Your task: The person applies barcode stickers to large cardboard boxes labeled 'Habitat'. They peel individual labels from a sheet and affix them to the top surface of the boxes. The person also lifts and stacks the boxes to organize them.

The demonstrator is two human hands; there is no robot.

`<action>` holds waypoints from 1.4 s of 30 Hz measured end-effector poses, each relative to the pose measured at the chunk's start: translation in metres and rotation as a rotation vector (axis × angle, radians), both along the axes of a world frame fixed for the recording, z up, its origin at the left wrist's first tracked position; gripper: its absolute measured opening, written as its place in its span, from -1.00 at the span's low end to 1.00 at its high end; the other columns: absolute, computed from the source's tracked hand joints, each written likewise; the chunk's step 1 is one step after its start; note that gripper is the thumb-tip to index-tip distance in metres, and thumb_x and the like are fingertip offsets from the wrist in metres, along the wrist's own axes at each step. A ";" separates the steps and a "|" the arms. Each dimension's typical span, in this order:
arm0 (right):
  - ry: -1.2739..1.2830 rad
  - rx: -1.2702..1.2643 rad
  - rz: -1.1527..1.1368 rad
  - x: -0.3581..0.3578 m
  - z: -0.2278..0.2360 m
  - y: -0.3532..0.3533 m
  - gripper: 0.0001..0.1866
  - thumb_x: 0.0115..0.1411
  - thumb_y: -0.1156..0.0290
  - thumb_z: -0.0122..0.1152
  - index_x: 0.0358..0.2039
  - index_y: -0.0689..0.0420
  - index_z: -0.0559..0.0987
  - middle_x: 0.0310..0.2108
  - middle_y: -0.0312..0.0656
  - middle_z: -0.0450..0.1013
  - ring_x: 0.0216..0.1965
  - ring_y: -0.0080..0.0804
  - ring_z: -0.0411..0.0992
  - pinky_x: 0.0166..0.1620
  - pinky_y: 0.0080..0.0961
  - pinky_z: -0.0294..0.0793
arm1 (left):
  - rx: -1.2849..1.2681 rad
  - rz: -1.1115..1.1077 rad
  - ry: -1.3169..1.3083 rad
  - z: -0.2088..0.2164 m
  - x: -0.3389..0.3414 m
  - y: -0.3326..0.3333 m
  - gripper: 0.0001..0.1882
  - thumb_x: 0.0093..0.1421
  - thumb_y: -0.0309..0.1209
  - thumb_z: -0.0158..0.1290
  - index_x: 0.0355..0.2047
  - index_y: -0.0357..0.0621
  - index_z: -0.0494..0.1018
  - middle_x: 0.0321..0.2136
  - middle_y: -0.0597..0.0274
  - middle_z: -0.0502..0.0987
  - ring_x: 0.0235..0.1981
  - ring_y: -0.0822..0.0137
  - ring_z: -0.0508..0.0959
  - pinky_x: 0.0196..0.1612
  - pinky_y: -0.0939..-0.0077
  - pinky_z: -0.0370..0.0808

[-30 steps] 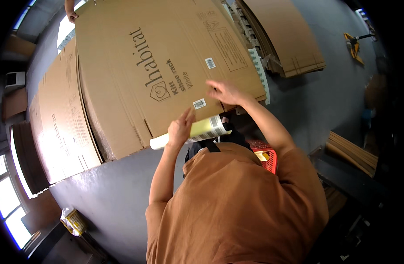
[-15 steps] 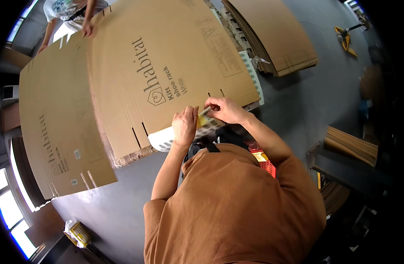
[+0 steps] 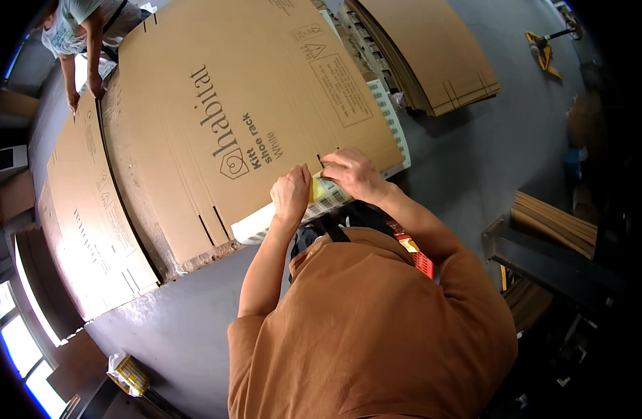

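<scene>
My left hand [image 3: 291, 194] is closed on a white sheet of printed labels [image 3: 252, 223] at the near edge of a large flat cardboard carton [image 3: 174, 140]. Bent fingers of my right hand [image 3: 354, 174] pinch at the same sheet, just right of the left hand. Between the hands shows a yellow patch [image 3: 322, 188] of the sheet; rows of dark printed blocks run below it. Whether a single label is between my right fingertips is too small to tell. Another label sheet [image 3: 389, 119] sticks out along the carton's right edge.
At the upper left a co-worker [image 3: 80, 35] grips the far end of a second carton [image 3: 101, 230]. More flat cartons [image 3: 426, 49] are stacked at the upper right. A dark metal frame [image 3: 537, 255] stands right, a yellow can [image 3: 129, 375] lower left.
The co-worker has shifted the second carton left and tilted it, baring a strip beside the first carton. My hands stay at the label sheet; the right fingers have shifted slightly.
</scene>
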State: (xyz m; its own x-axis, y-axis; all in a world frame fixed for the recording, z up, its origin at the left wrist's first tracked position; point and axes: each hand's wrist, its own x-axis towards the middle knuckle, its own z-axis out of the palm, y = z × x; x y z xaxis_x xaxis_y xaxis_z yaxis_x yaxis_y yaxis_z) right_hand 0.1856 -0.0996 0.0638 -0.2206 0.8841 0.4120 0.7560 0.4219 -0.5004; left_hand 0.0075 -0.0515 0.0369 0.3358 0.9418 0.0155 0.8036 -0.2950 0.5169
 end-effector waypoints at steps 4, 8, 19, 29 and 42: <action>0.496 -0.315 -0.048 0.013 -0.001 0.018 -0.91 0.17 0.43 0.23 -0.33 0.14 0.55 -0.11 -0.16 0.46 -0.09 -0.24 0.44 -0.03 -0.33 0.43 | 0.032 -0.045 0.096 -0.020 0.011 0.012 -0.63 0.24 -0.20 0.00 -0.62 -0.17 0.45 -0.68 -0.06 0.50 -0.63 -0.08 0.55 -0.55 0.06 0.50; 0.680 -0.488 -0.235 0.049 -0.027 0.093 -0.78 0.22 0.32 0.13 -0.28 0.22 0.56 -0.10 -0.07 0.43 -0.03 -0.21 0.41 0.02 -0.35 0.40 | 0.029 -0.184 0.015 -0.056 0.024 0.026 -0.66 0.24 -0.21 0.01 -0.59 -0.16 0.45 -0.61 -0.01 0.54 -0.57 -0.05 0.57 -0.54 0.08 0.51; 0.102 -0.500 -0.235 0.055 -0.138 0.176 -0.88 0.15 0.36 0.13 -0.40 0.06 0.61 -0.06 -0.17 0.37 0.06 -0.15 0.26 0.14 -0.20 0.23 | -0.281 -0.235 0.273 -0.063 0.061 0.065 -0.31 0.27 -0.02 -0.06 0.35 0.20 -0.01 -0.41 0.01 0.59 -0.44 0.00 0.62 -0.38 0.09 0.57; 0.062 -0.450 -0.289 0.041 -0.126 0.165 -0.73 0.06 0.27 0.34 -0.21 -0.01 0.56 -0.06 -0.18 0.30 0.06 -0.13 0.24 0.10 -0.14 0.24 | -0.477 -0.190 0.441 -0.058 0.082 0.077 -0.26 0.28 0.06 -0.11 0.38 0.43 -0.18 -0.31 0.01 0.60 -0.37 0.05 0.65 -0.33 0.10 0.59; -0.247 -0.288 -0.394 0.040 -0.106 0.112 -0.28 0.13 0.13 0.28 0.24 -0.06 0.16 0.06 -0.11 0.26 0.10 -0.08 0.26 0.06 -0.16 0.30 | -0.415 -0.071 0.061 -0.059 0.021 0.054 -0.42 0.27 -0.08 -0.08 0.28 0.20 0.14 -0.31 -0.11 0.59 -0.29 -0.12 0.60 -0.20 0.05 0.52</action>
State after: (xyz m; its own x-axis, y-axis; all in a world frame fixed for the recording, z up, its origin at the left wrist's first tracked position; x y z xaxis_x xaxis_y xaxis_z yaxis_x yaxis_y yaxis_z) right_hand 0.2261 0.0121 -0.0417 0.0908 0.9887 0.1194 0.9387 -0.0449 -0.3417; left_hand 0.0288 0.0029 -0.0219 0.3890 0.8382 -0.3822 0.8214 -0.1278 0.5558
